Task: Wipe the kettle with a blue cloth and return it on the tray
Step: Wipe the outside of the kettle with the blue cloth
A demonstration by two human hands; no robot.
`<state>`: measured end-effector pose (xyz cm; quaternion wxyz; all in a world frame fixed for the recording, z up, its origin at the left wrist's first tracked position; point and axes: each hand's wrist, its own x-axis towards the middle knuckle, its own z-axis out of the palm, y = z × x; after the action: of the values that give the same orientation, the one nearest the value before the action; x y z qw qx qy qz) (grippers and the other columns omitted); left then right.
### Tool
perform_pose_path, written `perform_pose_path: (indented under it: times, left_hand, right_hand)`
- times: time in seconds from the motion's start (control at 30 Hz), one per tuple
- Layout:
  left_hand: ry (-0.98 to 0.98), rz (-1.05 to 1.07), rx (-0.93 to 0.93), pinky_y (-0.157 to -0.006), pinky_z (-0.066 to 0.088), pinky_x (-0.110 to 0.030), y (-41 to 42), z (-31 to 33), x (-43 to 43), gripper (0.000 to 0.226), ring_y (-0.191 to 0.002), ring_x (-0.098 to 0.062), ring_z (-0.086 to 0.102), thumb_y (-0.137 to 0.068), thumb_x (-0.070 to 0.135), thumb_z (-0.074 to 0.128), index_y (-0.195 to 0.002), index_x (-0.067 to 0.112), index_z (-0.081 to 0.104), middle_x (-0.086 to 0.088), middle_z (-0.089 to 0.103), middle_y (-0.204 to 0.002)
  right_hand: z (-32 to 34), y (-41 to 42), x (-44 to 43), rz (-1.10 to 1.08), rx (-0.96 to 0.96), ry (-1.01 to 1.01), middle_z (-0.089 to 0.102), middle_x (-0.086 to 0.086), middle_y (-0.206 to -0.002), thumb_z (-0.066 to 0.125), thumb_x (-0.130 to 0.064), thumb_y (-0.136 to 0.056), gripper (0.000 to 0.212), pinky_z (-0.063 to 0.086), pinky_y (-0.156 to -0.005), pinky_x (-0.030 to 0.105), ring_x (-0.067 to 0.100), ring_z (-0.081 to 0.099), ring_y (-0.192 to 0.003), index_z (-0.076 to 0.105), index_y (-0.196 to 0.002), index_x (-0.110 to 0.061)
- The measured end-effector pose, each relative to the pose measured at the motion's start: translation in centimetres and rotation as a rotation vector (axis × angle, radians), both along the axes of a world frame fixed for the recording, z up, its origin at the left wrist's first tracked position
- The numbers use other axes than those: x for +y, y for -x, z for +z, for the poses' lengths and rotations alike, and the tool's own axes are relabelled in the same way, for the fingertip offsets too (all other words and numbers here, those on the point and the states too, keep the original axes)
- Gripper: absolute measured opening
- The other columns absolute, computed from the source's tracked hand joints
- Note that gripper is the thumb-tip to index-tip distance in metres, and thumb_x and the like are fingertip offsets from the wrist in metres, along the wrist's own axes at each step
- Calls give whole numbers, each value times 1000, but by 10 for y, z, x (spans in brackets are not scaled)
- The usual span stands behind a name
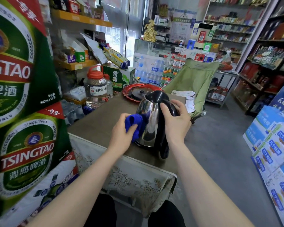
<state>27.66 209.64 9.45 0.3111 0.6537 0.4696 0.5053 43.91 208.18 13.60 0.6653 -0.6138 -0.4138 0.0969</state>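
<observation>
Scene: a person seated at a low brown table (105, 122) in a small shop cleans a steel kettle (150, 122).
Kettle: it stands on the table, tipped slightly away from the person, with its black lid (159, 95) closed and its black handle (162, 141) turned toward the person.
Left hand: the left hand (124, 134) is clenched around a bunched blue cloth (135, 124) and presses it against the left flank of the kettle.
Right hand: the right hand (177, 119) grasps the kettle at the top of the handle, fingers curled over the lid's near edge.
Tray: a red tray (127, 89) lies just behind the kettle at the far end of the table, carrying the round black kettle base (138, 93); the kettle itself is off the tray.
Beyond the kettle: a green folding chair (193, 79) stands past the tray, with a crumpled white cloth (186, 95) on its seat.
Left of the kettle: a clear jug with a red cap (97, 86) stands beside the table, and stacked green beer cartons (21, 99) fill the near left.
Right of the kettle: blue and white boxes (272, 145) are piled on the grey floor.
Near edge: a patterned lace cover (126, 176) hangs over the table end closest to the person's knees.
</observation>
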Motion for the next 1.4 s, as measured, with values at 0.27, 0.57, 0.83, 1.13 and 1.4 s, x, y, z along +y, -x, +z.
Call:
perform_pose_path:
  times: [0.27,0.57,0.83,1.13,1.4]
  left_hand:
    - [348,-263,-737,-99,51,-43,-1,48,-18,22,-114,-26,64,-100,20,48,-119,22,59,-9,67,-123]
    - [310,-118,-560,-87,55,-33,18,67,-18,22,-104,-19,68,-101,22,45,-116,20,62,-7,71,-117]
    - [214,-320,-154,-72,53,-16,-12,53,-49,33,-96,-3,66,-94,39,58,-122,20,58,4,69,-112]
    - [73,-200,-197,-85,53,-26,-41,54,-55,28,-103,-11,63,-92,41,61,-113,25,69,3,62,-118]
    - [335,-274,4,-104,44,-41,-90,42,-41,56,-118,-16,55,-91,54,53,-135,19,47,2,60,-129]
  right_hand:
    - [10,6,-19,46,-584,-23,63,-4,-125,51,-39,-101,33,34,-106,31,20,45,-123,68,-121,-19]
    - [42,2,-44,474,-228,152,61,-13,-65,72,-44,-92,33,41,-61,26,9,57,-65,59,-73,-19]
    - [42,0,-60,559,-155,210,75,8,-93,71,-45,-90,25,59,-79,56,34,71,-92,71,-90,-20]
    - [21,-20,-79,520,143,90,72,9,-107,73,-24,-94,18,61,-81,41,20,69,-97,64,-108,-19]
    - [42,-75,-62,129,249,-150,63,-8,-92,66,-19,-98,19,50,-73,35,13,60,-83,57,-97,-35]
